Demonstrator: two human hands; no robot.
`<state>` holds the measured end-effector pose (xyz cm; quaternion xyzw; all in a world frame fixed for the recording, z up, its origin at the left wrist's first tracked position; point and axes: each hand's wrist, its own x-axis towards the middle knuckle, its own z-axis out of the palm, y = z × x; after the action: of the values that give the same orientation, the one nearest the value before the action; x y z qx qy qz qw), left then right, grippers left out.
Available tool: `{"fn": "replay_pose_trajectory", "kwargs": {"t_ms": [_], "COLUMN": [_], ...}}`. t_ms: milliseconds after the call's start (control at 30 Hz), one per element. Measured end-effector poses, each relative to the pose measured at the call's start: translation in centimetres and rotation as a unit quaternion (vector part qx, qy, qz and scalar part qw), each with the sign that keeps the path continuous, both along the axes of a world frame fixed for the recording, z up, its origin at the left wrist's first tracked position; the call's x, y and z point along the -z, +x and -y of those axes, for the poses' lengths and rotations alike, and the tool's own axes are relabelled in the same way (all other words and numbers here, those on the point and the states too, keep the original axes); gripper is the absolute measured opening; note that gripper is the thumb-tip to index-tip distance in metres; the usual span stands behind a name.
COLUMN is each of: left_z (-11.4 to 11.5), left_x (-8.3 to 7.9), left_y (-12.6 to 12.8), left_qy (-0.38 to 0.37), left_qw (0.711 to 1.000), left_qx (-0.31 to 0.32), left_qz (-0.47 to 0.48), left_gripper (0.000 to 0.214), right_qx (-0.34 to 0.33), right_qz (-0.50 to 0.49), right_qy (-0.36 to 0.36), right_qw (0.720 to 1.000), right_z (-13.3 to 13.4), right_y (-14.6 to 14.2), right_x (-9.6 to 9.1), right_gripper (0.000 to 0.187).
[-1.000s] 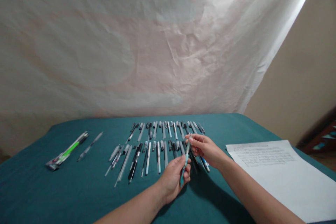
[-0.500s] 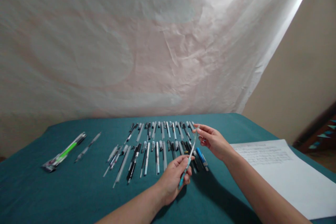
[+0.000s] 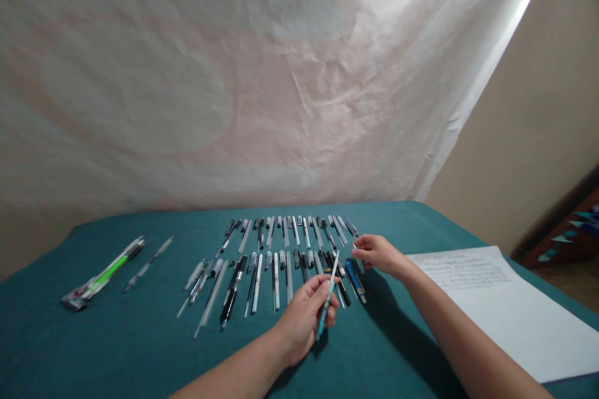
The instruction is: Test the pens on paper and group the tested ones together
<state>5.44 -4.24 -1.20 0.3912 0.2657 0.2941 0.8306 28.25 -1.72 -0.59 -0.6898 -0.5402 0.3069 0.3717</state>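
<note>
Left hand grasping teal pen, tilted, toward near edge of surface. Right hand apart from it, fingers curled, beyond blue item; cannot tell whether holding anything.

Writing too small to read

Yr L hand blocks near ends of some pens. Can't ID the tiny pale bit at yr R hand, too blurry. R edge of view crops the paper; btm edge cuts off both yr forearms. Far-R blue shapes unclear.
</note>
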Motion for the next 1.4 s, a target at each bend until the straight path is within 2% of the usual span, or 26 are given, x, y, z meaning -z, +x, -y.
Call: {"fn": "replay_pose_trajectory", "kwargs": {"t_ms": [100,200,467,600,667,733,833,900,1033,1200,1267,1300,1400], "left_z": [0.0,0.0,-0.1,-0.1,-0.1,-0.1,-0.1,-0.1,0.0,0.1,0.1,0.1,0.1], "left_x": [0.0,0.0,0.1,0.2,0.2,0.2,0.2,0.3,0.3,0.0,-0.1,-0.1,-0.1], "left_y": [0.0,0.0,-0.1,-0.1,0.0,0.0,0.1,0.1,0.2,0.0,0.0,-0.1,-0.1], "left_qy": [-0.002,-0.005,-0.006,-0.005,-0.004,-0.005,-0.006,-0.006,-0.008,-0.01,-0.011,-0.012,-0.022], "left_qw": [1.0,1.0,1.0,1.0,1.0,1.0,1.0,1.0,1.0,1.0,1.0,1.0,1.0], "left_qx": [-0.001,-0.002,0.004,0.001,-0.001,-0.002,-0.001,-0.001,-0.002,0.002,0.003,0.003,-0.009], "left_qz": [0.005,0.003,0.006,0.011,0.009,0.006,0.007,0.013,0.019,0.003,-0.001,-0.002,-0.003], "left_gripper": [0.033,0.033,0.034,0.032,0.032,0.033,0.034,0.033,0.03,0.027,0.027,0.028,0.029], "right_qx": [0.0,0.013,0.039,0.04,0.015,-0.059,-0.181,-0.201,-0.165,-0.001,0.03,0.023,-0.022], "right_qz": [0.052,0.093,0.16,0.156,0.125,0.024,-0.151,-0.189,-0.235,-0.283,-0.237,-0.195,-0.031], "right_qy": [-0.01,0.001,0.029,0.04,0.037,0.007,-0.052,-0.059,-0.031,0.123,0.151,0.139,0.044], "right_qw": [0.999,0.996,0.986,0.986,0.991,0.998,0.97,0.96,0.957,0.951,0.959,0.971,0.998], "right_z": [-0.4,-0.6,-0.5,-0.3,0.1,0.8,2.0,2.5,2.3,1.1,0.7,0.6,0.4], "right_y": [0.1,0.0,-0.5,-0.3,-0.7,-1.6,-3.7,-5.1,-5.8,-3.2,-1.8,-1.3,-0.1], "right_x": [1.5,1.9,1.5,0.2,-1.0,-2.4,-4.0,-4.6,-4.6,-4.3,-3.8,-3.4,-1.9], "right_gripper": [0.018,0.015,0.02,0.024,0.027,0.032,0.036,0.035,0.032,0.034,0.034,0.034,0.035]}}
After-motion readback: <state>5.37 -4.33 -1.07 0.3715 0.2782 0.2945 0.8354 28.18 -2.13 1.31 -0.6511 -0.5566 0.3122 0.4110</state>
